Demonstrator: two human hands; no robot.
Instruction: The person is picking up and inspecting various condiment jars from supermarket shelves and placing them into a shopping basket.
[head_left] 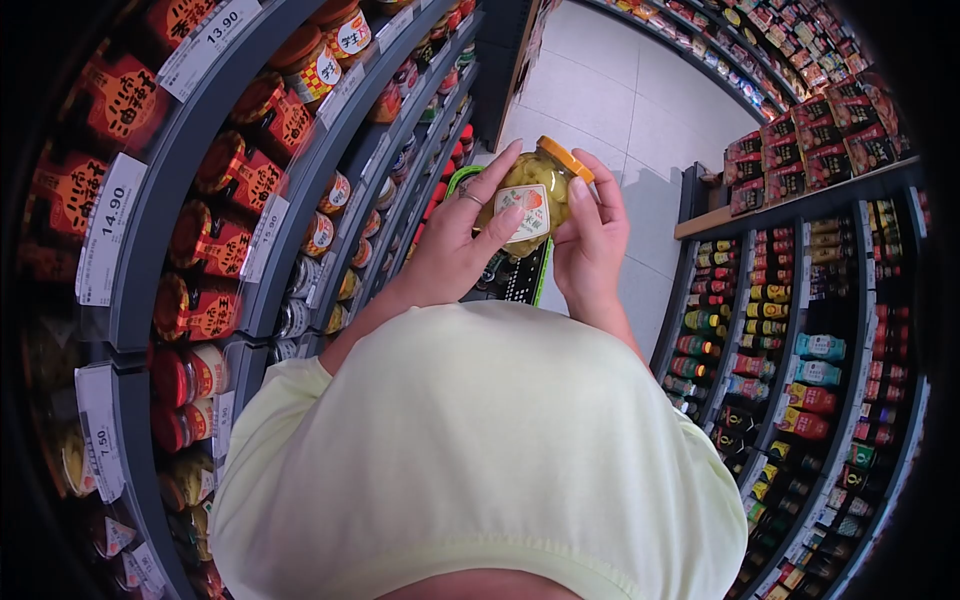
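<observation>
A glass jar of yellow-green pickled peppers (pixel 553 186) with an orange lid and a pale label is held up in front of my chest, tilted to the right. My left hand (pixel 452 232) is wrapped round its left side, the thumb lying across the label. At the right, my right hand (pixel 592 240) grips the jar near the lid with thumb and fingers. Below and behind the jar, a shopping basket with a bright green rim (pixel 543 272) is partly hidden by my hands and body.
Shelves on the left hold red-labelled jars (pixel 212 246) behind price tags (pixel 110 230). On the right, shelves carry many bottles and packets (pixel 818 346), with red packs (pixel 826 128) on a wooden-edged display. Pale floor tiles (pixel 585 85) run between them.
</observation>
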